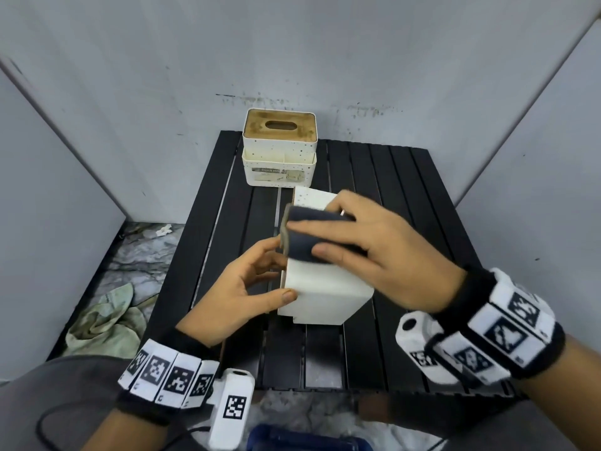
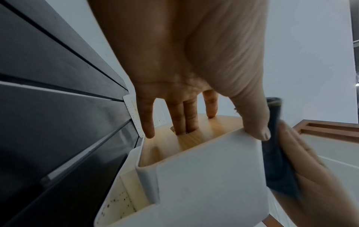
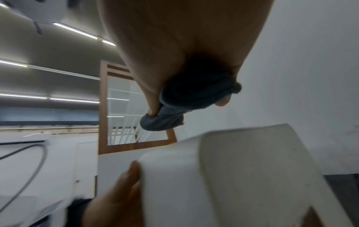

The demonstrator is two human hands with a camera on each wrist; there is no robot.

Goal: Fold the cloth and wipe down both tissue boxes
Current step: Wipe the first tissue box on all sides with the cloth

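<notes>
Second tissue box (image 1: 279, 148) blocks bench (image 1: 406, 196) far edge; bare slats right of held box (image 1: 325, 291); walls close round.

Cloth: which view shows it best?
Head view. The folded dark cloth lies under the right hand, pressed on the tipped tissue box, with most of it visible. Left wrist view shows only a side strip; right wrist view shows it bunched, dark and blurred under the fingers.
</notes>
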